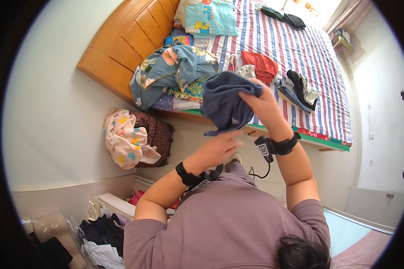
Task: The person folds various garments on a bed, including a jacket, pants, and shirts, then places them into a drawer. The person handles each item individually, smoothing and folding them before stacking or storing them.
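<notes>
My right hand [264, 104] grips a dark blue cloth garment [225, 101] by its upper right edge, so that it hangs in loose folds before the bed's near edge. Just below the garment is my left hand [219, 148], slightly blurred, its fingers pointing towards the hem; it holds nothing that I can see. Behind the garment, on the striped bedsheet [289, 43], lie folded red clothes [260, 65]. To their right is a stack of folded dark and light clothes [298, 92].
A flowered blue-grey cloth [178, 67] lies by the wooden headboard [131, 37]. A brown patterned suitcase [158, 141] with a spotted cloth [128, 138] stands on the floor at left. Dark clothes [102, 232] are piled at lower left. A cable hangs near my right wrist.
</notes>
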Available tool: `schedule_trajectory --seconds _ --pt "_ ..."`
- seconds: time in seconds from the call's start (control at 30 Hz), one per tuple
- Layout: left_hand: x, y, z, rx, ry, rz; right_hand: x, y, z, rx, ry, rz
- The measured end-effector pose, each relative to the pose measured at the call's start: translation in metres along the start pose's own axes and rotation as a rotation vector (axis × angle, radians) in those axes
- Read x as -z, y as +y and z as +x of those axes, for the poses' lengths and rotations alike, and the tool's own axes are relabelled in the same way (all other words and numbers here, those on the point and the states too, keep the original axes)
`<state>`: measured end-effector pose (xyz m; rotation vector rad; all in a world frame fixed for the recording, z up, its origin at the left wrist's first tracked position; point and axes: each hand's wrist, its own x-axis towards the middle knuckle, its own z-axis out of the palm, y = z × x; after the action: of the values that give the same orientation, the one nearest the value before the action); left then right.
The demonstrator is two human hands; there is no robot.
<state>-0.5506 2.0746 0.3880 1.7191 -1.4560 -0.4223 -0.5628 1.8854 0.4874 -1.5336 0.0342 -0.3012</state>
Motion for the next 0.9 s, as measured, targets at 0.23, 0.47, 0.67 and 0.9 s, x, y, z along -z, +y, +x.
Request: schedule_trajectory --seconds 0.23,0.47,0.67,0.9 --pt "-0.012 -0.061 -0.029 0.654 0.489 -0.151 0.023 -0.059 -0.018 0.113 -0.028 -0.026" --pt "0.001 -0.041 0.012 0.476 0.205 -1.053 0.056 -0.072 -0.054 0.098 0.036 -0.038" --pt "0.007 0.000 0.010 0.365 0.408 -1.270 0.096 -0.085 -0.104 0.156 0.242 0.066" --pt "0.016 0.014 -0.001 0.225 0.611 -0.512 0.129 -0.080 -0.134 0.217 0.030 -0.033"
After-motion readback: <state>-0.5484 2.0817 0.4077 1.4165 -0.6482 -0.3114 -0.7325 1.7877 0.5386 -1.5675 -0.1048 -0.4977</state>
